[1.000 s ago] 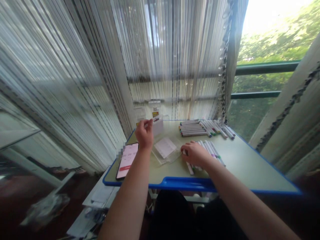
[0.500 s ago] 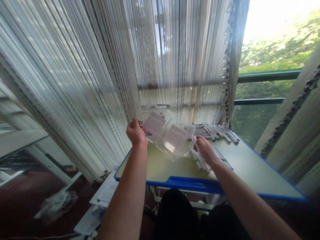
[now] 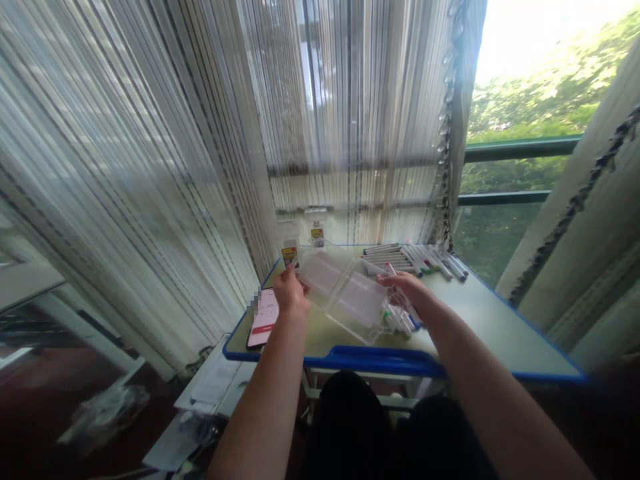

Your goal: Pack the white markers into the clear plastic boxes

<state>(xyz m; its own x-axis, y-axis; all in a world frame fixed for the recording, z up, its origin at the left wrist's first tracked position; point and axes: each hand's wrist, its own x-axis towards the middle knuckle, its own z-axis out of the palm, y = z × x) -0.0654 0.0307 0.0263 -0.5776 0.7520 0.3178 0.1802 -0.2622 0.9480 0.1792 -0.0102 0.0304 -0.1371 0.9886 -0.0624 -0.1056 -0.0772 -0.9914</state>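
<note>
A clear plastic case (image 3: pixel 360 300) lies opened out like a book, tilted low over the desk, with pale panels in both halves. My left hand (image 3: pixel 291 291) pinches its left edge. At the right half, my right hand (image 3: pixel 407 290) is closed around a white marker (image 3: pixel 391 269) whose red end sticks up past the fingers; the fingertips also touch the case. Several white markers (image 3: pixel 397 321) lie just below the right hand, partly covered by the case. More markers (image 3: pixel 435 260) are spread in a row along the back of the desk.
The desk (image 3: pixel 500 327) has a blue raised edge. A phone (image 3: pixel 265 319) lies at its left side. Two clear packs with yellow labels, one nearer (image 3: pixel 289 253) and one farther (image 3: pixel 317 230), stand at the back left. String curtains (image 3: pixel 340 133) hang behind the desk.
Both hands have lowered the opened case toward the desk, the left hand moving right and down. The phone and the two packs behind now show clearly. A marker's red end shows at my right hand.
</note>
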